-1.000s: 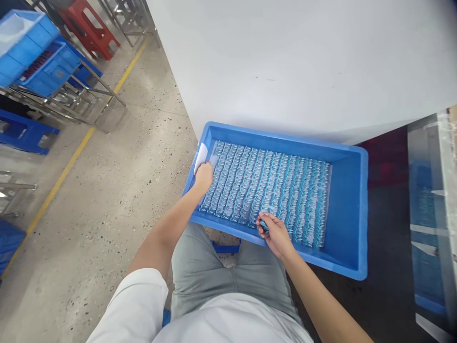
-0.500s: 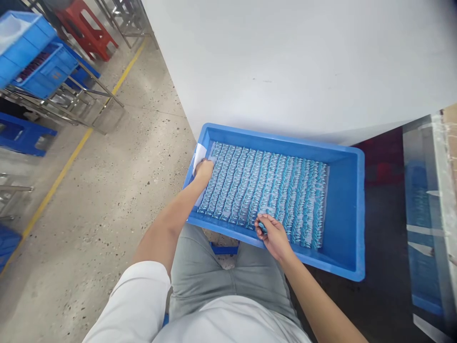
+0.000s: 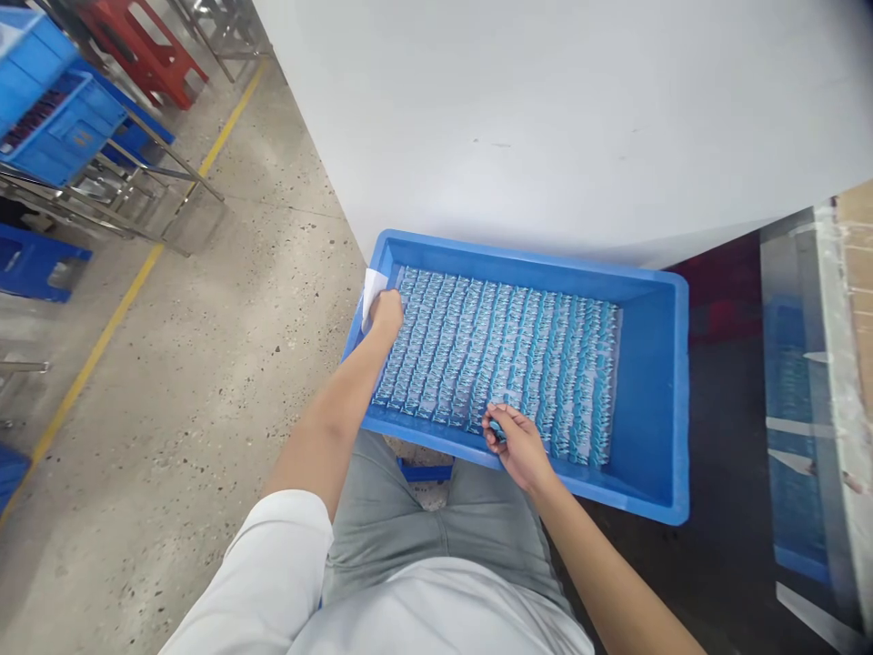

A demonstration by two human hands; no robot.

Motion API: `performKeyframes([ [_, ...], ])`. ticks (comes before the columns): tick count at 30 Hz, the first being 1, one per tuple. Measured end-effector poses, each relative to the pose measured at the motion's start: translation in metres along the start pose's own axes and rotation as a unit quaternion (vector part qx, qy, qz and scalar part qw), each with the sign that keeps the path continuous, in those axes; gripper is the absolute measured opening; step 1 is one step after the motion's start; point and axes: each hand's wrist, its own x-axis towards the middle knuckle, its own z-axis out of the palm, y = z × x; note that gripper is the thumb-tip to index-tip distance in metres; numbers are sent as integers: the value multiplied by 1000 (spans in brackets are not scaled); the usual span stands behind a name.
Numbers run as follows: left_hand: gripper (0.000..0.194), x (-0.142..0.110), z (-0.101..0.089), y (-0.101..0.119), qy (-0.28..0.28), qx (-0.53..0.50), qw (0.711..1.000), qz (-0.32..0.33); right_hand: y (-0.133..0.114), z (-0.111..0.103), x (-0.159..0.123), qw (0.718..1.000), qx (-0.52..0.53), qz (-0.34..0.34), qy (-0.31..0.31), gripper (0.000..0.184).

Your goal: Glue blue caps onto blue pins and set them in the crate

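A long blue plastic crate (image 3: pixel 651 400) sits tilted in front of my lap. Inside lie many small teal-and-silver parts (image 3: pixel 477 337) in close slanting rows on pale sheeting. My left hand (image 3: pixel 387 312) is closed at the crate's left end wall, its fingertips hidden, with a white sheet of paper (image 3: pixel 372 289) folded over the rim beside it. Near the front wall, my right hand (image 3: pixel 515 441) hovers over the rows, thumb and index finger pinched together. Something small and teal shows in its curled fingers; its exact kind is too small to make out.
A large white panel (image 3: pixel 518 109) stands just beyond the crate. To the left, blue bins (image 3: pixel 68 127) rest on a metal rack, with a red stool (image 3: pixel 143 45) behind. A yellow line (image 3: pixel 129 291) crosses the floor. A metal-edged bench (image 3: pixel 842 364) stands on the right.
The view has shifted slightly, so the crate and surroundings appear a little farther left and higher. Both hands keep nearly the same places and poses at the crate.
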Motion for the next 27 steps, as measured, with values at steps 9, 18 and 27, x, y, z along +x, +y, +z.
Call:
performKeyframes([
  [9, 36, 3, 7, 0, 21, -17, 1000, -11, -1, -1, 0, 1000, -6, 1, -5, 34],
  [18, 33, 1, 10, -2, 44, -42, 998, 1, -2, 1, -1, 1000, -8, 2, 3, 35],
  [27, 24, -6, 4, 1, 42, -88, 995, -9, -2, 3, -3, 1000, -11, 0, 6, 36],
])
